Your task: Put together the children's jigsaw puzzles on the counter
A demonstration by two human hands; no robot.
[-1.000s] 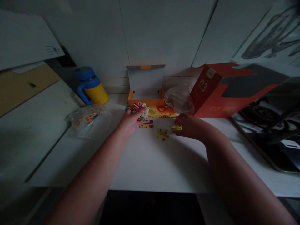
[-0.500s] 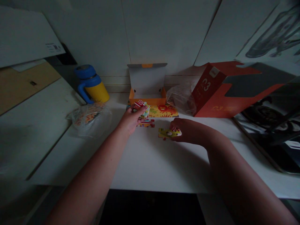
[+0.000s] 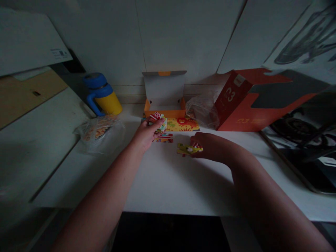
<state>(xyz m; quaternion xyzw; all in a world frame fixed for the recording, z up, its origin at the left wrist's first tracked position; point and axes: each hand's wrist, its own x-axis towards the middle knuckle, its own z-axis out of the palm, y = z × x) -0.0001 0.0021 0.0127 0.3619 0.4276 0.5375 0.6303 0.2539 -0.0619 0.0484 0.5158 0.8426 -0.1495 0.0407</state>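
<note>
My left hand [image 3: 147, 133] is closed on a small stack of puzzle pieces [image 3: 162, 126], the thumb on top; a red and white print shows at its far edge. Fingers bent, my right hand [image 3: 201, 143] grips a yellow-green puzzle piece [image 3: 187, 149] just over the white table [image 3: 168, 182]. A bit of red shows under that piece, partly hidden. Joined pieces with red and white stripes [image 3: 165, 138] lie flat on the table, just beside my left fingertips.
An open orange box [image 3: 165, 113] stands at the back, a yellow lion-printed panel [image 3: 183, 124] before it. Plastic bags [image 3: 202, 110] and a blue-yellow jug [image 3: 103, 94] flank it. A bag of sticks [image 3: 101, 131] lies left. A large red box [image 3: 241, 105] leans right.
The yellow-green piece in my right hand has tilted slightly. My left hand stays nearly where it was, and the view has shifted very little.
</note>
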